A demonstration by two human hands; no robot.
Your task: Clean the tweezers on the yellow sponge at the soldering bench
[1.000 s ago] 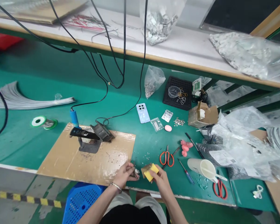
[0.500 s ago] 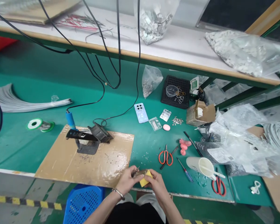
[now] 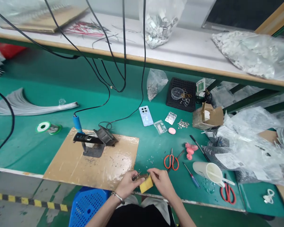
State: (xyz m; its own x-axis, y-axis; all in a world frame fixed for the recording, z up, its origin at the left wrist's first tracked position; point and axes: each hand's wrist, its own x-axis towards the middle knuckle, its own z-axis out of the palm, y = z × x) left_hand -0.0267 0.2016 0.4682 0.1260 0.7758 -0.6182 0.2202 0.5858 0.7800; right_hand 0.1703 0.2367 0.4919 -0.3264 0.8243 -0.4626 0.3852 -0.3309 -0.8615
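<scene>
Above the bench's front edge, my left hand [image 3: 129,183] is closed with its thumb against a small yellow square piece [image 3: 146,185]. A thin dark metal tool [image 3: 136,176] sticks out between its fingers; its kind is unclear. My right hand [image 3: 161,181] is closed in a pinch at the upper right corner of the yellow piece. Something small and brownish lies between the two hands, partly hidden by fingers. Red-handled scissors [image 3: 171,161] lie just beyond my right hand. To the left, a cardboard sheet [image 3: 118,160] carries a blue-handled soldering iron [image 3: 77,124] in its stand.
A solder spool [image 3: 48,127] and grey wires [image 3: 38,107] lie left. Rightward are a screwdriver [image 3: 191,175], a white cup [image 3: 208,172], a second pair of scissors [image 3: 227,193] and plastic bags [image 3: 248,142]. A phone [image 3: 146,116] lies further back. Black cables [image 3: 144,47] hang overhead.
My right hand has shifted up to the yellow piece's upper corner, uncovering more of it. The piece has tilted and sits slightly lower left. The whole view has shifted slightly.
</scene>
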